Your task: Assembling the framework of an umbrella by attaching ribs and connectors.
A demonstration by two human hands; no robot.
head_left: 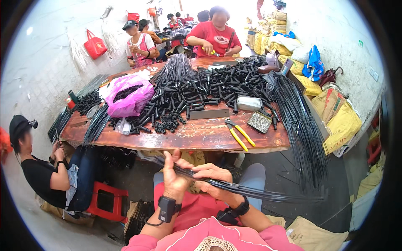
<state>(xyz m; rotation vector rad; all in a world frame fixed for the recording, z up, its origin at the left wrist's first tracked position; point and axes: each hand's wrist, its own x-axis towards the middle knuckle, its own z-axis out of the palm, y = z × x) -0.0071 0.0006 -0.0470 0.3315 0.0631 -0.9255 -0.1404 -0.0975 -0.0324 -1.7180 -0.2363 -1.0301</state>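
Over my lap, a bundle of long thin black rods lies slantwise across both hands, its longer end reaching out to the right. My left hand is closed around the left part of the bundle, thumb upward. Right beside it my right hand grips the same rods, fingers on top and the thumb side below. The bundle's left tip is blurred near the table edge. On the table ahead, yellow-handled pliers lie closest to my hands.
A large heap of black tubular parts covers the table's middle. More black rods hang over the right edge. A pink plastic bag, a tin of small metal pieces and a flat metal bar lie there. Co-workers sit left and across.
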